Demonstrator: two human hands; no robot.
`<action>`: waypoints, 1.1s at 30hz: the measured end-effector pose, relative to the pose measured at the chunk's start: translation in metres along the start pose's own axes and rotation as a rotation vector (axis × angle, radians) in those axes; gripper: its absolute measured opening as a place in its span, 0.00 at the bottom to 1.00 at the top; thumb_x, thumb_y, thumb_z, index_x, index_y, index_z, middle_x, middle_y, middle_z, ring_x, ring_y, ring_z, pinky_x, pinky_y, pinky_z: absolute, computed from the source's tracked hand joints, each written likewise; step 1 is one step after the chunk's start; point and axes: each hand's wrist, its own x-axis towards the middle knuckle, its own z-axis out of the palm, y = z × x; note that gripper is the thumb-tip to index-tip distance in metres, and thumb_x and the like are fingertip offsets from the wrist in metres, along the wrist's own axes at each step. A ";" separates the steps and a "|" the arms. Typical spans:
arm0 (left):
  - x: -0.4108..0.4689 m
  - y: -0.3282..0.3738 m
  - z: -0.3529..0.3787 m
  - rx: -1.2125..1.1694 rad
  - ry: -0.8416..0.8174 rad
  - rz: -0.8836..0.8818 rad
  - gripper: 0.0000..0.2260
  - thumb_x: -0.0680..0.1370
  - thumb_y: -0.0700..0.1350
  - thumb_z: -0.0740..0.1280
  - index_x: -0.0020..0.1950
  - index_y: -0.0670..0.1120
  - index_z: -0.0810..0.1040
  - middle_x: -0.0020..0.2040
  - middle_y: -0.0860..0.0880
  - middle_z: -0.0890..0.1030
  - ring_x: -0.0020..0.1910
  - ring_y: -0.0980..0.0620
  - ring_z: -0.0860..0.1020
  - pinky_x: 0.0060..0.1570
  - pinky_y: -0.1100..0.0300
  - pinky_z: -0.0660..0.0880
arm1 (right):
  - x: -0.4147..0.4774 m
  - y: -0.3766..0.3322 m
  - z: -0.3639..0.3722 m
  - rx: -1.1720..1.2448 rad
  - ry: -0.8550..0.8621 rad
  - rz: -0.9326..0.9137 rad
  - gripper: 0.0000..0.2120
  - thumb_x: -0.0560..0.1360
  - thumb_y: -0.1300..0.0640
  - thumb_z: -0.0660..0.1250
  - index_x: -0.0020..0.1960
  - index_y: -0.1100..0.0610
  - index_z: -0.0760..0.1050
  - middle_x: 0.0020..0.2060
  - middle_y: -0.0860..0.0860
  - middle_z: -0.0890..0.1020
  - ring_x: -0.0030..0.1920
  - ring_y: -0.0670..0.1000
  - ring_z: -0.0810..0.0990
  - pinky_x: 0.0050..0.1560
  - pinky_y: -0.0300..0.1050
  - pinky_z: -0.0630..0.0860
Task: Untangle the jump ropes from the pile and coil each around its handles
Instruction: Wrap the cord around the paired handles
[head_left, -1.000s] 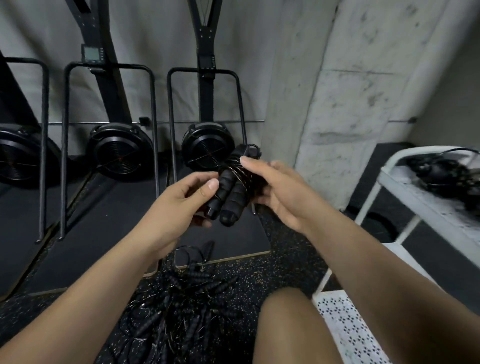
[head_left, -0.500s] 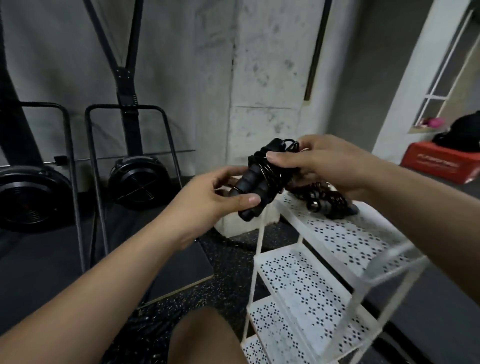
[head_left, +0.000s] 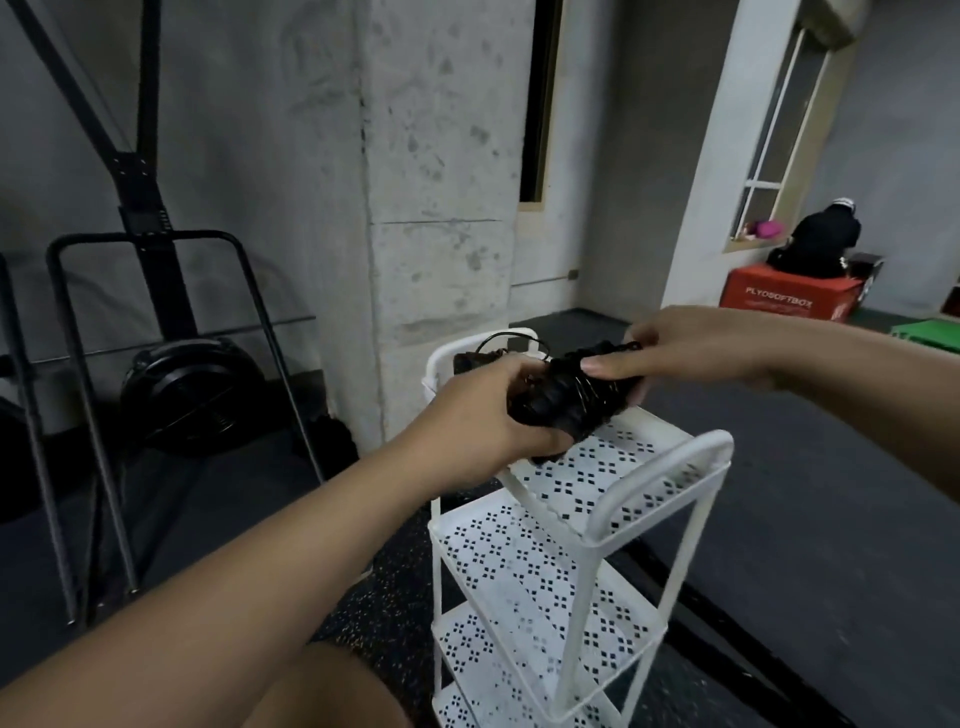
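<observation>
Both hands are on one coiled rope (head_left: 571, 408) on my feed, held right at the top shelf of the white rack (head_left: 670, 470), over its back half. The left hand (head_left: 483, 415) has the near end of the bundle, fingers curled round it. The right hand (head_left: 691, 348) is clamped on the far end, thumb flat on top and fingers tucked round the back. The cord looks wound in tight turns around the black handles.

I honestly can't tell if the bundle is resting on the shelf or sitting just above it. Another dark rope (head_left: 470, 361) lies at the rack's back-left corner, just behind the left hand, with a loop of cord sticking up.

Just left of the rack there's a concrete pillar (head_left: 436, 208), and further left a black fan machine (head_left: 192, 400). Well off to the rack's right, a person (head_left: 821, 244) sits on a red box (head_left: 779, 301).
</observation>
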 end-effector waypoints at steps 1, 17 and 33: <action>0.003 -0.001 0.005 -0.008 -0.027 0.001 0.34 0.69 0.52 0.84 0.72 0.60 0.74 0.58 0.62 0.80 0.53 0.68 0.79 0.48 0.76 0.72 | 0.002 0.009 0.001 -0.035 -0.026 0.020 0.35 0.70 0.22 0.67 0.54 0.53 0.84 0.44 0.43 0.90 0.55 0.47 0.85 0.65 0.51 0.76; 0.012 -0.027 0.054 0.201 0.084 0.058 0.27 0.71 0.52 0.80 0.69 0.54 0.81 0.60 0.57 0.75 0.58 0.57 0.77 0.59 0.60 0.75 | 0.031 0.057 0.026 -0.177 -0.082 0.074 0.40 0.68 0.15 0.62 0.40 0.55 0.68 0.37 0.52 0.67 0.39 0.53 0.65 0.42 0.51 0.62; -0.013 -0.045 0.020 0.147 0.142 0.069 0.22 0.79 0.57 0.74 0.72 0.57 0.78 0.66 0.57 0.76 0.63 0.58 0.76 0.62 0.57 0.75 | 0.036 0.005 0.019 -0.244 0.240 -0.105 0.32 0.73 0.20 0.59 0.47 0.50 0.75 0.44 0.50 0.80 0.44 0.52 0.80 0.43 0.49 0.74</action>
